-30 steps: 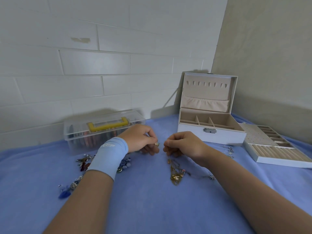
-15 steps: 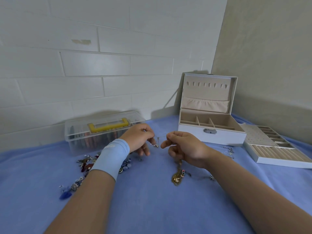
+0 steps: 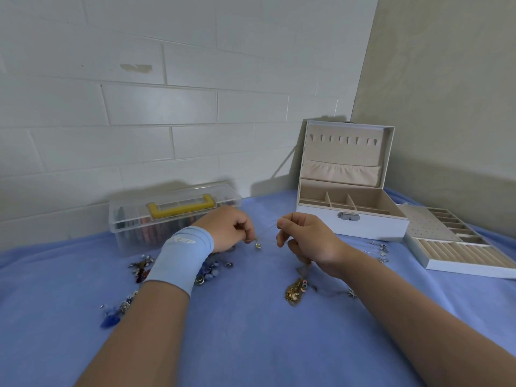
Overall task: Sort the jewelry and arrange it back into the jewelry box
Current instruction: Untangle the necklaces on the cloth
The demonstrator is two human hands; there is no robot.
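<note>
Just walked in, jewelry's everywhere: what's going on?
A person's left hand and right hand pinch a thin necklace stretched between them over the blue cloth. The jewelry box stands open with visible compartments empty, a tray lying beside it. Loose pieces lie scattered on the cloth.

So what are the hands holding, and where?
A thin metal chain: the left hand pinches it by its small gold pendant, the right hand farther along.

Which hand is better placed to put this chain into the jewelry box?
Right. The right hand pinches one end of the chain and sits nearest the open jewelry box; the left hand, also pinching it, is farther off.
</note>
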